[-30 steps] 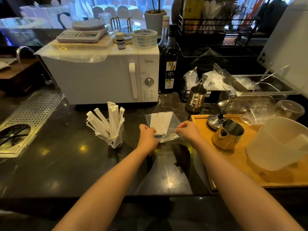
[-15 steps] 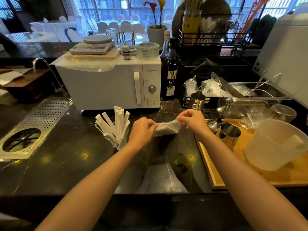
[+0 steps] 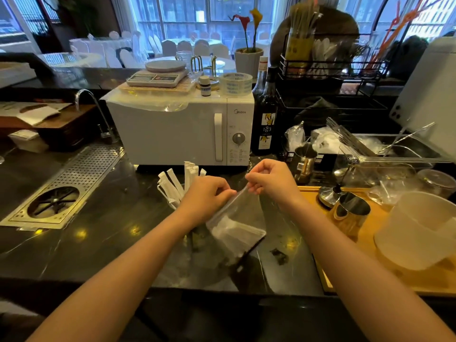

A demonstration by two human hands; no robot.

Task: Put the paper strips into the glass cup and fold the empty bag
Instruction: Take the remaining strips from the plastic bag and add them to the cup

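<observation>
Both hands, left (image 3: 206, 193) & right (image 3: 270, 183), are pinching the bag (image 3: 234, 228) top w/ fingers clamped, holding it above the desk (image 3: 98, 233) mid-front. Strips (image 3: 179, 181) are standing in the cup (image 3: 172, 202) behind the left hand. Risk: an elbow is likely tipping the cup, or the slick film is slipping free.

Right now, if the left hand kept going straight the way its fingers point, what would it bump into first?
Probably the right hand: the left hand points rightward along the clear bag both pinch. Depth is uncertain.
</observation>
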